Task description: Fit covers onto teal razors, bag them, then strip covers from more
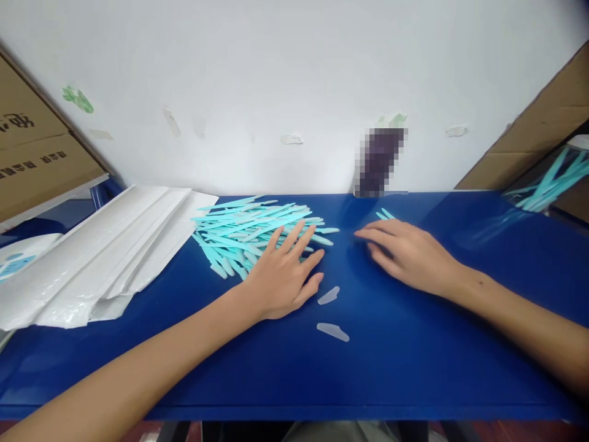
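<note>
My left hand (286,273) lies palm down with its fingers spread over the right front of a loose pile of slim turquoise eyebrow razors (248,230). Just right of its thumb is a translucent plastic blade cover (329,296), and a second translucent cover (333,332) lies nearer the front edge. Over the table to the right, my right hand (407,255) has its fingers stretched leftward, thumb apart from them, with nothing visible between. Two turquoise tips (384,213) show just behind it; whether it touches them is hidden.
White padded mailers (124,245) are stacked on the left of the blue table (257,374). A clear container (552,178) of turquoise sticks stands at the far right. Cardboard boxes (41,147) flank both sides, and a white wall (276,80) closes off the back.
</note>
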### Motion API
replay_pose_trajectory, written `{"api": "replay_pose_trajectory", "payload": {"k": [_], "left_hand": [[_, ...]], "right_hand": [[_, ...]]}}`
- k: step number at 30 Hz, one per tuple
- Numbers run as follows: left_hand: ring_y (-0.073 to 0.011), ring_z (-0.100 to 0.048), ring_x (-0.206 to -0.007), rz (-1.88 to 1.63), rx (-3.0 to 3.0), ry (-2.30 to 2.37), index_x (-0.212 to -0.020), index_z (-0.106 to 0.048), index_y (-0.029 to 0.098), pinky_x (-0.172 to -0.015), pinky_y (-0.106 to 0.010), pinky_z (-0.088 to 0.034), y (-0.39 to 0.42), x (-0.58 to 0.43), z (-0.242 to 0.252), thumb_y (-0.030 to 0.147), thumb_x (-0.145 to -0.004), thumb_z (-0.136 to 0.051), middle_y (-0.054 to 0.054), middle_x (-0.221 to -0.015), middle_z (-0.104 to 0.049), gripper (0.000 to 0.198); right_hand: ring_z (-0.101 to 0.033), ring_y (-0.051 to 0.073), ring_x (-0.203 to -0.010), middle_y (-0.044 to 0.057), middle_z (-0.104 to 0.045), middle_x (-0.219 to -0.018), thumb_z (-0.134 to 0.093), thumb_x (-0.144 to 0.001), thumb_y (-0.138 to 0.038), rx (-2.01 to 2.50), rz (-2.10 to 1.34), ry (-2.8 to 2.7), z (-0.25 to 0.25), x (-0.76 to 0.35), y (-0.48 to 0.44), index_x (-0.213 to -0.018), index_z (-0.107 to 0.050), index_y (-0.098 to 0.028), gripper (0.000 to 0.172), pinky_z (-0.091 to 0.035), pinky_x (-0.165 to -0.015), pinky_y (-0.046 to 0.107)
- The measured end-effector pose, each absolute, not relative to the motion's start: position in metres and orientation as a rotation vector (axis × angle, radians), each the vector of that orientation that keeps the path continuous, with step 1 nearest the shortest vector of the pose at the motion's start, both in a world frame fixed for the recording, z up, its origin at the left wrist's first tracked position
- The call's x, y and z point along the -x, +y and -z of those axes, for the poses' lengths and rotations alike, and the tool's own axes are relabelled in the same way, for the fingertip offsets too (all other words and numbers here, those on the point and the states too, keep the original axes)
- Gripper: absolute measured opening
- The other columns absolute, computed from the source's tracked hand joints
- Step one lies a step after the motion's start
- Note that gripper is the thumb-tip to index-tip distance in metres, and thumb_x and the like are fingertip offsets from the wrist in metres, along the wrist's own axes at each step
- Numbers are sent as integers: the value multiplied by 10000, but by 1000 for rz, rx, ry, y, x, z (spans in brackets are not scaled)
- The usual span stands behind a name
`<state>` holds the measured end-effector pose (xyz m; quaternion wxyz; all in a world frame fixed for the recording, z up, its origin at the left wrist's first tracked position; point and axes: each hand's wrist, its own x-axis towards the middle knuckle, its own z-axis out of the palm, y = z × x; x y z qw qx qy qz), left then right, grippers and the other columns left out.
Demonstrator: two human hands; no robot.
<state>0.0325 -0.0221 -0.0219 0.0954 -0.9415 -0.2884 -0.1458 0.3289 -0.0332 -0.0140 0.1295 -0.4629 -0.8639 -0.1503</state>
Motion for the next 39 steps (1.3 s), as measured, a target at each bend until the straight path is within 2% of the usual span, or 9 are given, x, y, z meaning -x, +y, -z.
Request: {"api": "replay_pose_trajectory", "payload": {"k": [3,6,11,14,17,27,32,36,39], "left_hand": [[-400,-233,-1550,416,2799,-848,-1430,-563,173,-1209,-675,-219,-20,-34,24,415,-1050,-382,-188,-1650,-315,486],[-406,-266,-1532,402,2792,-823,-1430,-555,134,-1211,-679,-209,-19,-34,24,416,-1052,-365,-193,-1570,-446,508],[-411,-433,-1419,388,2774,-755,-1244,-658,80,-1205,-669,-226,-20,-36,21,411,-1044,-354,-218,-1386,-580,492],[-408,-435,-1417,388,2766,-757,-1252,-654,92,-1203,-674,-222,-19,-36,20,417,-1043,-347,-225,-1485,-508,493],[-413,-317,-1501,358,2778,-752,-1342,-614,107,-1216,-682,-183,-18,-36,22,415,-1042,-339,-200,-1607,-387,511],[-352,-329,-1511,472,2764,-572,-1425,-535,61,-1241,-614,-182,-19,-34,19,394,-1053,-331,-172,-1574,-458,539],[-298,-378,-1492,748,2615,-331,-1413,-550,82,-1212,-533,-287,-20,-32,15,323,-1026,-401,-133,-1575,-471,479],[-263,-392,-1483,881,2502,-49,-1320,-640,160,-1206,-476,-350,-32,-38,13,326,-999,-414,-64,-1559,-504,426],[-237,-379,-1487,909,2471,141,-1299,-667,241,-1231,-448,-354,-45,-44,12,341,-986,-409,25,-1566,-494,418]], "right_hand": [[-682,223,-1022,102,-724,-1151,-463,-1008,-222,1098,376,-2522,11,-312,-41,-1208,-688,-167,306,-550,-859,368],[-697,205,-968,94,-743,-1089,-489,-992,-184,982,342,-2509,10,-303,-47,-1169,-697,-161,274,-549,-836,347],[-700,198,-909,84,-748,-1016,-485,-993,-173,1005,329,-2488,12,-302,-46,-1164,-693,-156,270,-541,-793,342],[-698,199,-905,83,-743,-1004,-475,-998,-178,1024,301,-2500,14,-301,-44,-1183,-687,-160,282,-539,-786,346],[-699,203,-906,83,-742,-1005,-468,-997,-175,1019,265,-2514,17,-300,-43,-1194,-684,-165,292,-543,-794,359],[-697,212,-895,80,-735,-1032,-488,-987,-174,1049,207,-2441,20,-303,-42,-1242,-662,-199,309,-563,-784,364],[-651,249,-1137,116,-659,-1278,-519,-981,-213,1060,152,-2375,20,-300,-43,-1433,-527,-234,452,-551,-960,426],[-434,326,-1438,192,-405,-1569,-524,-990,-370,941,92,-2349,12,-294,-51,-1559,-360,-196,618,-454,-1120,521],[-400,322,-1467,192,-433,-1548,-474,-1017,-334,688,122,-2384,6,-289,-60,-1489,-440,-190,495,-390,-1168,551]]}}
